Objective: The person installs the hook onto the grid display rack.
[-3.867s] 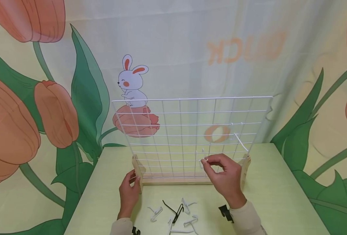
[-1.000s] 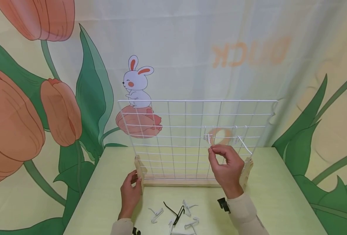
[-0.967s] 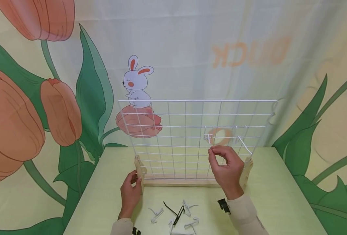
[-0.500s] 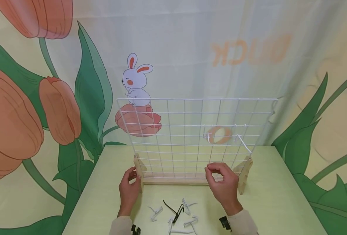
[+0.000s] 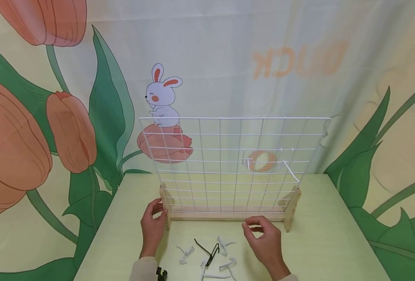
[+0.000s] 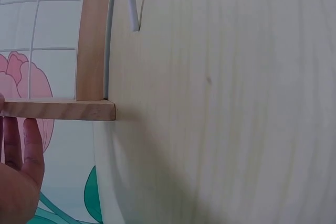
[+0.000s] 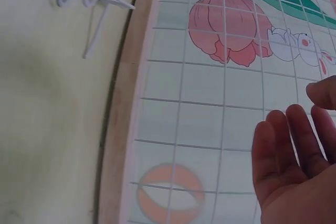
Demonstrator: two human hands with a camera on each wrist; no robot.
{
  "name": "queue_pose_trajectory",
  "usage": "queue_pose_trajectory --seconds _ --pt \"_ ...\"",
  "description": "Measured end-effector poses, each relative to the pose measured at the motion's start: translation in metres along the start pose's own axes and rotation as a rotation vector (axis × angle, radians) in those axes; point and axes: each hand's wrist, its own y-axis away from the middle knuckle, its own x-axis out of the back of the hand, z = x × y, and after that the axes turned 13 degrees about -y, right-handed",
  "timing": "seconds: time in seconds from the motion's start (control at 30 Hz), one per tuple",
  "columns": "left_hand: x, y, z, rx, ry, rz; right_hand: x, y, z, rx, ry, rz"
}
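Your right hand point(image 5: 266, 242) empty, fingers loosely curled, just right of the scattered hooks point(image 5: 211, 254), your left hand point(image 5: 153, 227) gripping the grid's wooden foot point(image 5: 165, 207), wire grid point(image 5: 228, 164) behind.

Pale green table point(image 5: 334, 234) with upright wire grid stand point(image 5: 228, 215) and loose hooks point(image 5: 211, 253).

Backdrop curtain point(image 5: 228, 47) hung behind my table, pale cream-green fabric with soft vertical folds. Big orange tulips point(image 5: 14, 144) printed at 9 o'clock, more at the far 3 o'clock edge, with dark green leaves point(image 5: 109, 113) rising at 10 o'clock. A white rabbit point(image 5: 161, 97) on a pink flower sat near 12. Mirrored orange lettering point(image 5: 298, 58) showed at 1 o'clock. Table top point(image 5: 334, 234) was pale yellow-green, evenly lit.
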Motion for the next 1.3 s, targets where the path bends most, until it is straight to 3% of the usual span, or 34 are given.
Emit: queue_pose_trajectory --seconds 0.1,0.23,0.37,0.97,1.2,1.3 --pt "0.000 0.000 0.000 -0.002 0.003 0.004 0.001 0.009 0.004 -0.146 0.033 -0.063" --pt "0.001 0.000 0.000 -0.004 0.008 0.007 0.002 0.017 0.007 -0.341 0.083 -0.233" --pt "0.000 0.000 0.001 -0.011 0.009 0.013 0.002 0.021 0.010 -0.413 0.116 -0.367" --pt "-0.006 -0.001 0.005 -0.026 -0.021 0.047 -0.006 0.014 0.035 -0.251 0.151 -0.522" --pt "-0.006 0.000 0.006 -0.018 -0.039 0.050 -0.013 0.013 0.052 -0.119 0.189 -0.588" --pt "-0.005 0.001 0.006 -0.012 -0.042 0.053 -0.016 0.013 0.059 -0.102 0.214 -0.629"
